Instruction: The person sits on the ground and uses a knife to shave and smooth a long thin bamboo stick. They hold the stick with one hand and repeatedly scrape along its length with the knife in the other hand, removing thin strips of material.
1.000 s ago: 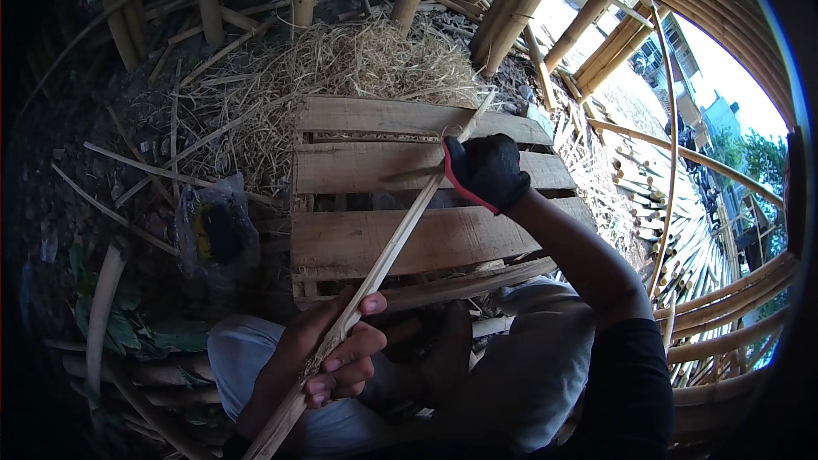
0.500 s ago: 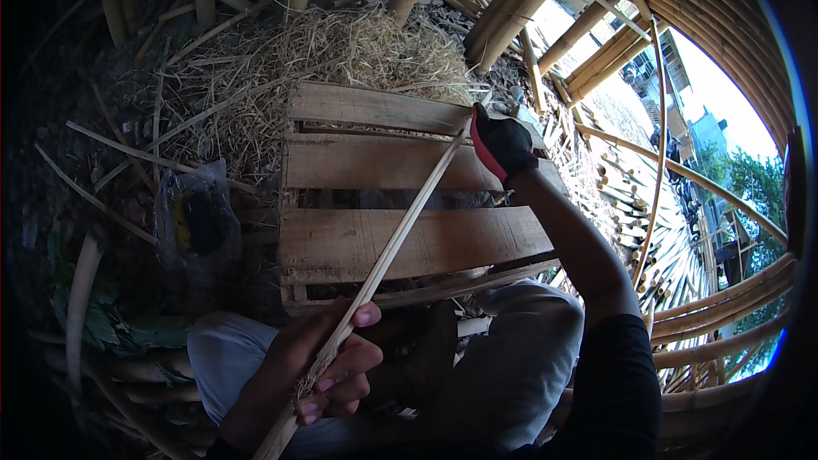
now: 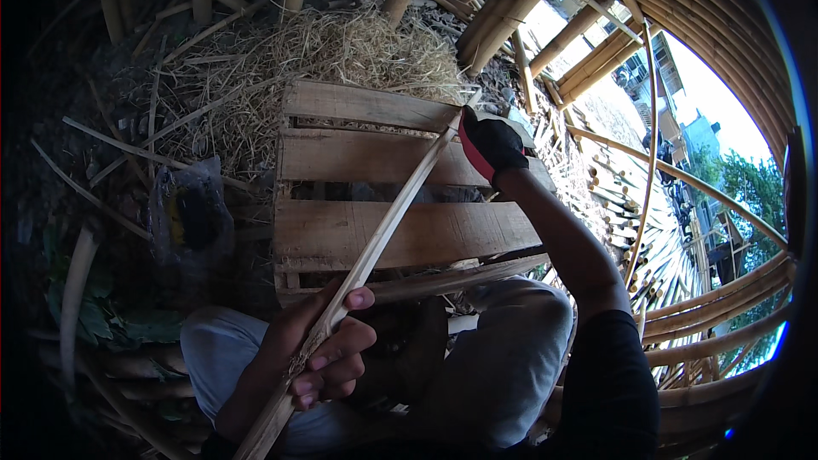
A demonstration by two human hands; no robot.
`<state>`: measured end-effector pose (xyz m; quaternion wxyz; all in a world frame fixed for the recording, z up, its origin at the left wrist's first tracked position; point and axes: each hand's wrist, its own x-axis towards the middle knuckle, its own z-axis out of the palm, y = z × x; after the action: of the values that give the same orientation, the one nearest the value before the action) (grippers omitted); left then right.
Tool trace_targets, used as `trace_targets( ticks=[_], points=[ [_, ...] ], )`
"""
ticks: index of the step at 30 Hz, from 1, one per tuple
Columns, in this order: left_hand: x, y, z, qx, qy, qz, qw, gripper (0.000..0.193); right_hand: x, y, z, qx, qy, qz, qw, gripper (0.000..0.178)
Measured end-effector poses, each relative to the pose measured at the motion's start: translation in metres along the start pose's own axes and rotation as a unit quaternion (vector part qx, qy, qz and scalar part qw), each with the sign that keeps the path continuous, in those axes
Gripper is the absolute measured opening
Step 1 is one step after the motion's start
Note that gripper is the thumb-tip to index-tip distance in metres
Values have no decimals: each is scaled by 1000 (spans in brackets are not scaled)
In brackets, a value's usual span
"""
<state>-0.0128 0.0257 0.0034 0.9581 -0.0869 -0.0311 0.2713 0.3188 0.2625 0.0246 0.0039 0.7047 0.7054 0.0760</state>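
Note:
A long, pale strip of split bamboo runs slantwise from the lower left up to the far right, over a slatted wooden crate. My bare left hand is wrapped round its lower part, where the edge looks frayed. Near the strip's upper end is my right hand, in a black and red glove. Its fingers are closed against the strip at the crate's far right corner; the fingertips are partly hidden, and whether a tool is in them cannot be seen.
A heap of pale shavings lies beyond the crate. To the left are a clear plastic bag with a dark and yellow thing inside, and loose bamboo strips. Bamboo poles stand at the far right, with stacked bamboo below.
The view has shifted slightly, so most things appear a little further left. Both hands keep their hold on the strip, which looks turned slightly, showing more of its flat face.

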Motion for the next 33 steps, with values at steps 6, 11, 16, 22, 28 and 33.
trace_targets(
  ticks=[6,11,16,22,28,33],
  points=[
    [-11,1,-18,-65,-107,22,992,32,-101,-83,-3,95,104,-266,954,43],
    [5,-1,-17,-74,-101,1,992,33,29,31,8,-37,-18,-9,999,63],
    [-14,-2,-17,-70,-111,39,991,33,-68,-88,-21,-22,102,-270,957,43],
    [3,-2,-10,-53,-82,9,995,31,25,29,-12,-33,-20,-5,999,65],
    [-16,4,-12,-16,-105,40,994,31,-62,-73,-25,130,10,-205,970,60],
    [0,-11,-6,-42,-84,87,992,31,-3,20,-7,145,-34,32,988,73]
  ],
)
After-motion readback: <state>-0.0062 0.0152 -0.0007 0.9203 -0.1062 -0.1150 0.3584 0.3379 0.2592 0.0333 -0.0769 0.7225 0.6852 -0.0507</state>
